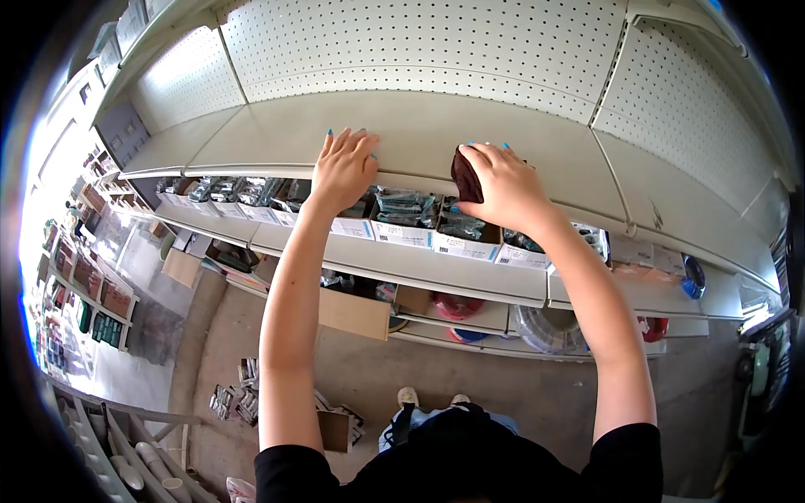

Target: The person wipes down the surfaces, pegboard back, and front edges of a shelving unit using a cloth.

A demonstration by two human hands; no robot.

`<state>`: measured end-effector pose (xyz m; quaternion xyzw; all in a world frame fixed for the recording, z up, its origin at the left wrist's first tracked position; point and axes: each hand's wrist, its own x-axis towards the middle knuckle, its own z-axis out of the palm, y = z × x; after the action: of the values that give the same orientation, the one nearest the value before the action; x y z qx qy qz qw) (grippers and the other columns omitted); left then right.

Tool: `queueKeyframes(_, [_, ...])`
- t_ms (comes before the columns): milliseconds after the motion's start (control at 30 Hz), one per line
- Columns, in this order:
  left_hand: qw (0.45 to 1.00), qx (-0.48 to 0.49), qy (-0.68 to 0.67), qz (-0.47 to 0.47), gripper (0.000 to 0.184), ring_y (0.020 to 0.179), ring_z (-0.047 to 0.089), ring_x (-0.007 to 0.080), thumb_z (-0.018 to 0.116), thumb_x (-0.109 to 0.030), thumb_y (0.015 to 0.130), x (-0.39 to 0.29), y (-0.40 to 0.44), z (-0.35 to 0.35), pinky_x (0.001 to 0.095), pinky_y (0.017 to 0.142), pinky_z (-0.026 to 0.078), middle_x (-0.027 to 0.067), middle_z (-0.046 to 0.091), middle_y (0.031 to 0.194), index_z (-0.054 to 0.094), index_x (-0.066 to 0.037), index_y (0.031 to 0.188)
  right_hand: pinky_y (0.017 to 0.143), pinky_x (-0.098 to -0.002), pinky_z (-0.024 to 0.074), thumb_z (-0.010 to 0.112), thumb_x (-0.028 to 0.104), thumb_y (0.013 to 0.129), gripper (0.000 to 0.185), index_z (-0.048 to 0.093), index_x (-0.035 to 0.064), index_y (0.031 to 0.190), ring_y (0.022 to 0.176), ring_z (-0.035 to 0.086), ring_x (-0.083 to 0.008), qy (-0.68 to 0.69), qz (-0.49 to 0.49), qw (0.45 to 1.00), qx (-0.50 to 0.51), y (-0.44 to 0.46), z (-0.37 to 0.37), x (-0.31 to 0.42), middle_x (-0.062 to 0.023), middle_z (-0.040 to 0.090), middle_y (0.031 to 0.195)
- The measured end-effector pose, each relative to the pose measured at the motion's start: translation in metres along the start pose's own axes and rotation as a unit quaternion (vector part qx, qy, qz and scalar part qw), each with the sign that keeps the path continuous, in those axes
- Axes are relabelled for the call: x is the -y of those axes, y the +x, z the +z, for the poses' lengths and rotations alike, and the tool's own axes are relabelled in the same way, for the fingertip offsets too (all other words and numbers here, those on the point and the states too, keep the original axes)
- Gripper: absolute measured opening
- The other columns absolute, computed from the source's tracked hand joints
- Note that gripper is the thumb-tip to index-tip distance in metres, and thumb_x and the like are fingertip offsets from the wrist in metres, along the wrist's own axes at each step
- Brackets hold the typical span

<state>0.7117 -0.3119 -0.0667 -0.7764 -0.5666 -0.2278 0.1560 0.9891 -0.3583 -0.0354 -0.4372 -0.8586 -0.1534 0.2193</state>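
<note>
My left hand [345, 168] lies flat on the front edge of the pale upper shelf [277, 138], fingers spread and nothing in it. To its right, my right hand [506, 180] is closed on a dark brown cloth [466, 176] at the same shelf's front edge. The cloth is bunched under the palm and fingers, and part of it is hidden. Just below both hands, white boxes [402, 234] of plastic-wrapped packets stand in a row on the lower shelf.
Perforated back panels [419, 50] rise behind the shelf. Further down are an open cardboard box [354, 312] and a wrapped coil [547, 329]. Small packs [246, 404] lie on the floor at lower left. A blue roll [693, 277] sits at the right.
</note>
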Motion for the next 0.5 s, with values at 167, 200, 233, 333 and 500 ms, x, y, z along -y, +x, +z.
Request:
queueKeyframes(167, [0.999, -0.038, 0.001, 0.023, 0.038, 0.131, 0.037, 0.0331, 0.037, -0.024, 0.091, 0.0, -0.001, 0.003, 0.0475, 0.113, 0.021, 0.0139, 0.048, 0.134, 0.051, -0.013, 0.125, 0.103, -0.0445, 0.0388, 0.078, 0.034, 0.067, 0.074, 0.047, 0.0012, 0.126, 0.117, 0.05, -0.0292, 0.0, -0.011, 1.0, 0.016, 0.02, 0.01, 0.019, -0.0139, 0.052, 0.122])
queueKeyframes(200, [0.999, -0.039, 0.0, 0.023, 0.04, 0.134, 0.032, 0.0357, 0.039, -0.025, 0.091, 0.0, -0.001, 0.004, 0.0525, 0.113, 0.017, 0.0165, 0.041, 0.14, 0.049, -0.013, 0.128, 0.103, -0.0442, 0.0392, 0.078, 0.033, 0.067, 0.073, 0.047, 0.0005, 0.125, 0.115, 0.052, -0.0287, -0.006, -0.02, 1.0, -0.001, 0.025, 0.015, 0.023, -0.0134, 0.053, 0.119])
queueKeyframes(233, [0.997, -0.068, 0.017, 0.025, 0.042, 0.135, 0.028, 0.0353, 0.04, -0.024, 0.09, -0.002, -0.001, 0.004, 0.0534, 0.113, 0.014, 0.0157, 0.037, 0.143, 0.046, -0.015, 0.131, 0.103, -0.0444, 0.0391, 0.078, 0.032, 0.067, 0.072, 0.048, -0.0001, 0.124, 0.115, 0.052, -0.0293, 0.0, -0.028, 1.0, 0.006, 0.032, 0.018, 0.03, -0.0144, 0.054, 0.119])
queueKeyframes(333, [0.992, -0.12, 0.036, 0.024, 0.054, 0.142, 0.013, 0.0347, 0.041, -0.022, 0.089, -0.004, -0.002, 0.005, 0.0576, 0.112, 0.002, 0.0145, 0.019, 0.153, 0.035, -0.021, 0.142, 0.1, -0.0393, 0.0421, 0.078, 0.028, 0.065, 0.069, 0.049, 0.0025, 0.123, 0.115, 0.053, -0.028, 0.007, -0.034, 0.999, 0.015, 0.056, 0.034, 0.048, -0.0139, 0.054, 0.121])
queueKeyframes(500, [0.987, -0.153, 0.034, 0.03, 0.051, 0.139, 0.019, 0.0355, 0.039, -0.025, 0.09, 0.002, -0.001, 0.008, 0.0589, 0.111, 0.007, 0.0149, 0.028, 0.149, 0.037, -0.019, 0.141, 0.101, -0.0457, 0.0397, 0.068, 0.019, 0.072, 0.052, 0.053, -0.0005, 0.117, 0.109, 0.056, -0.0324, 0.048, -0.07, 0.996, -0.029, 0.084, 0.061, 0.068, -0.0179, 0.058, 0.114])
